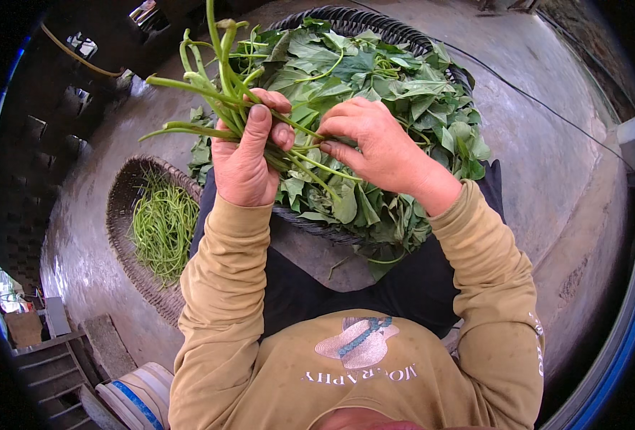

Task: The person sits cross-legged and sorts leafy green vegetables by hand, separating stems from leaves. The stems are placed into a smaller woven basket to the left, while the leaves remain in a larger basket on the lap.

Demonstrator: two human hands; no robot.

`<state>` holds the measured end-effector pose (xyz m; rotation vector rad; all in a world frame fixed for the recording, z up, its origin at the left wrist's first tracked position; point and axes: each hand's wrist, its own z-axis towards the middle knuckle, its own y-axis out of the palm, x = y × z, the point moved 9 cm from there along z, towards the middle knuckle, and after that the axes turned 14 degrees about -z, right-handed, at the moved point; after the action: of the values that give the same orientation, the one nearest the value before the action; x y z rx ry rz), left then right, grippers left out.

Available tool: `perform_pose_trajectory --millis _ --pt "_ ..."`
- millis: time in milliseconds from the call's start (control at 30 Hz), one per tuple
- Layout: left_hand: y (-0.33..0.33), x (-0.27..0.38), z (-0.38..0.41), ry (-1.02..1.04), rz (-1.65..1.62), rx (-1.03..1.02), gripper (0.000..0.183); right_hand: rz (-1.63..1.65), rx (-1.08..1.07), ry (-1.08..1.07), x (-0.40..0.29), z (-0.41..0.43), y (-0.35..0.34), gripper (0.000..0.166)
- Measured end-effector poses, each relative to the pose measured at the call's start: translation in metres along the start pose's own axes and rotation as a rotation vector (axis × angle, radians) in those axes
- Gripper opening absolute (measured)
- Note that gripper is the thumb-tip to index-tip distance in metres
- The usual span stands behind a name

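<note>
My left hand [250, 145] is closed round a bunch of green leafy-plant stems [223, 91], their thick cut ends fanning up and to the left. Thinner ends stick out to the right of the fist. There my right hand [371, 145] pinches one thin stem [304, 128] between thumb and fingertips. Beneath both hands, a dark woven basket [360, 21] is heaped with broad green leaves [425, 97] on their stalks. To the left, a brown wicker basket [118, 231] holds a pile of thin green stalks [167, 231].
A black cable [532, 97] crosses the concrete floor [538, 177] at the right. Some leaves [200, 145] lie beyond the wicker basket. At the lower left stand a white bucket with a blue band [140, 398] and a slatted rack [51, 376]. A perforated wall rises at the left.
</note>
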<state>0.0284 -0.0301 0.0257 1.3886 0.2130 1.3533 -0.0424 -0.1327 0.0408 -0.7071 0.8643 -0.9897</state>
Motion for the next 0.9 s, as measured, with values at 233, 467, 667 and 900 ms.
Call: perform_pose_trajectory --millis 233,467,667,900 --pt "-0.002 0.007 0.001 0.028 -0.025 -0.023 0.011 -0.116 0.066 0.075 -0.004 0.002 -0.006 0.011" --pt "-0.012 0.014 0.003 0.079 -0.081 -0.004 0.009 -0.317 0.102 0.028 0.0 0.003 -0.017 0.013" --pt "-0.012 0.012 0.003 0.053 -0.092 0.005 0.009 0.083 0.188 0.237 0.015 -0.001 -0.022 0.016" --pt "-0.014 0.028 0.005 0.081 -0.17 -0.026 0.012 0.78 0.329 0.614 0.088 -0.013 -0.038 0.015"
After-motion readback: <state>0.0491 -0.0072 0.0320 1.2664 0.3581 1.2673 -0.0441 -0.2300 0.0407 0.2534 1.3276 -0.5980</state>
